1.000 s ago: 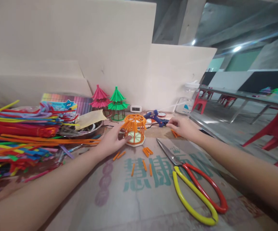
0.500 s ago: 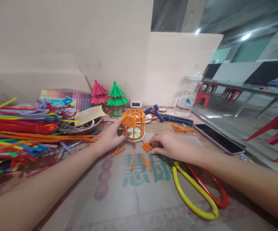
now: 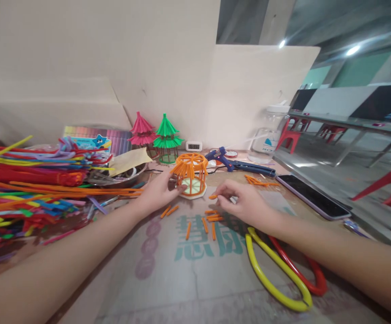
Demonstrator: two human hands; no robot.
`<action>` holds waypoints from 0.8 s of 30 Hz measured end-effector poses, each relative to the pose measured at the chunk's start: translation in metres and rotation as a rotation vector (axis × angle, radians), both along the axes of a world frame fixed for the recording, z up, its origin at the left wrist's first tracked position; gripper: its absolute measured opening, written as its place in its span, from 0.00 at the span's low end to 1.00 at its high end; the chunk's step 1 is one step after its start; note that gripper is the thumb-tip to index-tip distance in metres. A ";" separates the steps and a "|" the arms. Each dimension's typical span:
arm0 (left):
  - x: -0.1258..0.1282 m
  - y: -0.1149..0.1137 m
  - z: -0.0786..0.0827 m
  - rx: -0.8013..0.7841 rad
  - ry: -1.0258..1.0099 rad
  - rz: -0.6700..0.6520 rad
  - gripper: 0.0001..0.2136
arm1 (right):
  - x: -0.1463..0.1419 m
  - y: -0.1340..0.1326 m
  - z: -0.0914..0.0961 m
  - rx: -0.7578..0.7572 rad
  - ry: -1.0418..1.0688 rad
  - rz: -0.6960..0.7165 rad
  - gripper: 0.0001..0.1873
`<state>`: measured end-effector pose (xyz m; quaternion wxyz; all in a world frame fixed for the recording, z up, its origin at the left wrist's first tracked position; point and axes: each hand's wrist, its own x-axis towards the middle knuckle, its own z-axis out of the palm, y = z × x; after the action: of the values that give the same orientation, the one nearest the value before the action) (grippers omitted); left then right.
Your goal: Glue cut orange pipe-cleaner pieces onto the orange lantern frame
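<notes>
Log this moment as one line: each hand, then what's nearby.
left hand: holding orange model | right hand: pinching orange stick | table: loose orange sticks, scissors partly hidden, glue gun, phone

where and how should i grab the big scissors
Probably by the yellow handle, at its rounded near end, coming from the wearer's side: that loop points this way and lies largely in view, while the right forearm hides part of the red handle. The blades cannot be seen.
</notes>
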<state>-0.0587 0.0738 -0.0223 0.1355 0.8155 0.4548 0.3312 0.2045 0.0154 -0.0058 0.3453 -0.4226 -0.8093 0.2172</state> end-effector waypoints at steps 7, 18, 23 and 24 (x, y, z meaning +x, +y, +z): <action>0.000 0.000 0.000 0.056 -0.007 -0.007 0.26 | -0.003 -0.001 0.010 -0.227 0.357 0.043 0.08; 0.000 -0.003 0.003 0.051 -0.010 0.000 0.19 | -0.009 -0.009 0.020 -0.226 0.459 0.050 0.08; 0.003 -0.011 0.010 0.138 0.017 -0.020 0.18 | -0.026 -0.010 0.024 -0.250 0.555 0.092 0.09; 0.004 -0.012 0.011 0.146 0.019 -0.032 0.17 | -0.028 -0.010 0.023 -0.262 0.571 0.095 0.09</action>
<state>-0.0549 0.0620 -0.0111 0.0764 0.8335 0.4177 0.3534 0.1763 0.0057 0.0168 0.4905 -0.3469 -0.6639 0.4452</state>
